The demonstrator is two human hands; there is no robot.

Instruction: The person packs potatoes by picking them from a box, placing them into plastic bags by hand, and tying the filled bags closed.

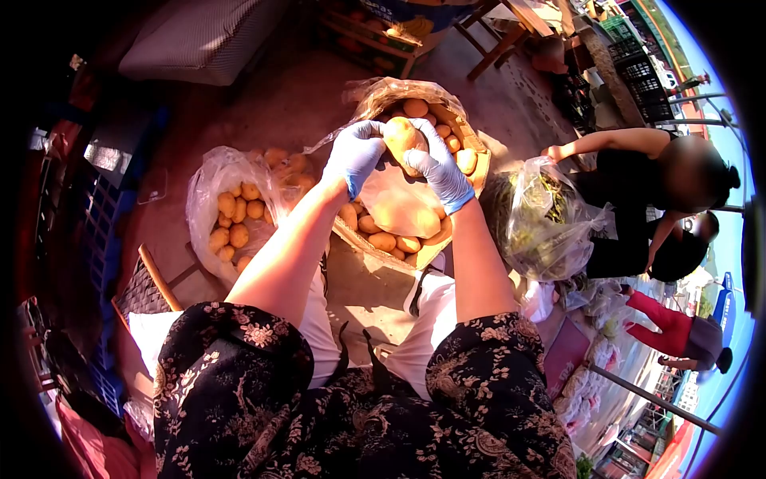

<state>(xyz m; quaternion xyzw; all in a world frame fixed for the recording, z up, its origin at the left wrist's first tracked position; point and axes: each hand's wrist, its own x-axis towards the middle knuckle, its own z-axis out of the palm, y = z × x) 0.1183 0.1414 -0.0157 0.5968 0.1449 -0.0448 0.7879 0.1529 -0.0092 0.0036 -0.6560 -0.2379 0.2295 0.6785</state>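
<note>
A large potato (401,142) is held up between my two gloved hands, over a cardboard box (479,160) of potatoes. My left hand (356,153) is closed against the potato's left side, fingertips at its edge. Round its right side curl the fingers of my right hand (437,166). Several more potatoes (383,241) lie in the box below, around a smooth peach-coloured surface that I cannot make out. Clear plastic (391,89) lines the box's far rim. To the left, a clear plastic bag (199,209) holds several potatoes (239,233).
Another heap of potatoes (289,169) under plastic sits left of the box. At right, a person (630,164) grips a large clear bag of greens (542,215). A woven seat (148,286) stands at lower left, a blue crate (108,239) beyond it. Farther right is another person (666,323).
</note>
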